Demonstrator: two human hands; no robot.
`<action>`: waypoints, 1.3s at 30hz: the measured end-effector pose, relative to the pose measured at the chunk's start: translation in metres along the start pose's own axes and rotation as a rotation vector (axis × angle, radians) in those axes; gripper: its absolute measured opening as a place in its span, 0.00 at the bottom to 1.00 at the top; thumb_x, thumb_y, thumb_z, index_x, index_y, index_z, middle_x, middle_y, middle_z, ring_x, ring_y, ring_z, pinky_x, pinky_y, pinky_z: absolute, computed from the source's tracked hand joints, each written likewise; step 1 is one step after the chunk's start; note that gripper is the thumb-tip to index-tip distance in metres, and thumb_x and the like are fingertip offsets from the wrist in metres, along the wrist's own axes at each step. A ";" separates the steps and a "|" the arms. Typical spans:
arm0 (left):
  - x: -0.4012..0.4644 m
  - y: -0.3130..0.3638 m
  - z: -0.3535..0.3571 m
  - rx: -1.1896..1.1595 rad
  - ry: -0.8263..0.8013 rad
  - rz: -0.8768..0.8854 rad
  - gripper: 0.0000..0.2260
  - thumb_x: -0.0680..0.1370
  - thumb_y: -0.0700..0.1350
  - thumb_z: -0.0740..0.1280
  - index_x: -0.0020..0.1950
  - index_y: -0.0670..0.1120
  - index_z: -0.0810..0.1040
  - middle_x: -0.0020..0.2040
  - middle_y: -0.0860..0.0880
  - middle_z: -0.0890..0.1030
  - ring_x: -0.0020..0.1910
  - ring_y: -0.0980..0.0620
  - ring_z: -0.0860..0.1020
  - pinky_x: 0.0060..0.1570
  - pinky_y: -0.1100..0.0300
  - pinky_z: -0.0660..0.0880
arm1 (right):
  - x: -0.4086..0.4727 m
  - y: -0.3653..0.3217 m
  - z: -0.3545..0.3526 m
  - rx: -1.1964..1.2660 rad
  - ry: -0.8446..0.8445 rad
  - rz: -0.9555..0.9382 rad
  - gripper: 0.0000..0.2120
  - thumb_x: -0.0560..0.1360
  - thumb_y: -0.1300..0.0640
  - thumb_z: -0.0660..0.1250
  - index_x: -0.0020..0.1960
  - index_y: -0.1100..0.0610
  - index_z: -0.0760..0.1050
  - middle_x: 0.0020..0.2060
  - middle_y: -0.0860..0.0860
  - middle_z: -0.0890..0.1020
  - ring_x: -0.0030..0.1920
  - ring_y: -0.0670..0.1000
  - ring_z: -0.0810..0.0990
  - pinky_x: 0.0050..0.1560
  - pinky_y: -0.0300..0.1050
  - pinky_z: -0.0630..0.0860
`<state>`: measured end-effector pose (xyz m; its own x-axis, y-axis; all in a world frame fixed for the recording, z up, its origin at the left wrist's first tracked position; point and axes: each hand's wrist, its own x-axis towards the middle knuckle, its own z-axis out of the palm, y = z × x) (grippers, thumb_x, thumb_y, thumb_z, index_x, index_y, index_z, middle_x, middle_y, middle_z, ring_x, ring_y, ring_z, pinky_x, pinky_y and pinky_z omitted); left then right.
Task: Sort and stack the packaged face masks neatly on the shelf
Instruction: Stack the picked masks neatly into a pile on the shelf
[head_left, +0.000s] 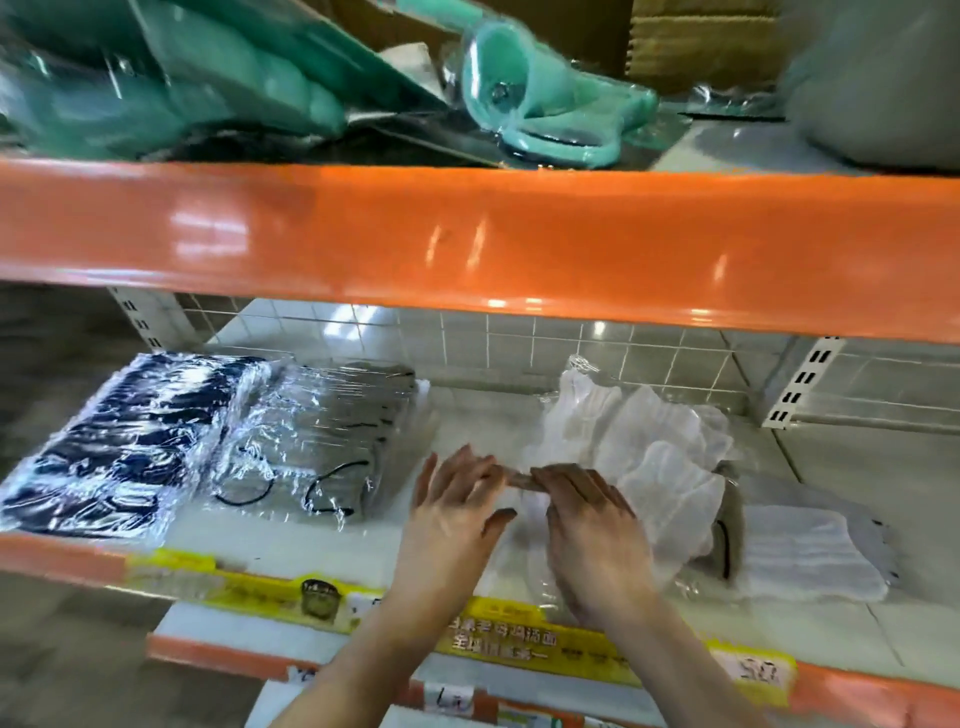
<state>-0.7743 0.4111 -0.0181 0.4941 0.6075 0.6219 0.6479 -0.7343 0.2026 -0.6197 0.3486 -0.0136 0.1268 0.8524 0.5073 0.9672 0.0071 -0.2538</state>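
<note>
Mid-sort, we judge. Our left hand (457, 499) and right hand (587, 514) meet over the shelf (322, 540), fingers extended, fingertips on a small packet (514, 477); blur hides whether either pinches it. Navy stack (130, 441) and grey stack (322, 431) lie side by side at left. White masks (649, 447) lie loose, right. Next: square them into a stack.

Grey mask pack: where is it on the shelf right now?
In the head view, the grey mask pack lies left on the lower shelf, between the dark blue pack and the left hand.
</note>
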 end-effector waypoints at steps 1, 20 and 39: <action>-0.002 -0.010 -0.005 0.001 0.000 0.001 0.14 0.73 0.48 0.61 0.56 0.49 0.78 0.55 0.50 0.81 0.60 0.48 0.75 0.60 0.47 0.69 | 0.004 -0.007 0.004 -0.001 0.013 -0.012 0.22 0.61 0.67 0.72 0.53 0.54 0.80 0.48 0.48 0.81 0.45 0.52 0.81 0.43 0.45 0.78; -0.014 -0.164 -0.086 -0.060 0.266 -0.033 0.10 0.77 0.40 0.61 0.46 0.42 0.83 0.50 0.49 0.84 0.53 0.52 0.79 0.53 0.57 0.74 | 0.050 -0.120 0.058 0.122 0.323 -0.093 0.17 0.69 0.68 0.60 0.52 0.59 0.82 0.50 0.51 0.83 0.52 0.50 0.78 0.56 0.42 0.72; -0.079 -0.242 -0.084 0.091 -0.263 -0.160 0.15 0.69 0.57 0.61 0.46 0.49 0.76 0.53 0.51 0.76 0.52 0.48 0.73 0.46 0.53 0.74 | 0.030 -0.176 0.114 -0.009 -0.180 -0.127 0.21 0.72 0.39 0.57 0.52 0.47 0.82 0.55 0.45 0.82 0.54 0.48 0.81 0.52 0.43 0.78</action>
<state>-1.0189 0.5158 -0.0523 0.5071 0.7789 0.3689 0.7726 -0.6005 0.2059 -0.8107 0.4325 -0.0473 -0.0369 0.9244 0.3796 0.9749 0.1167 -0.1894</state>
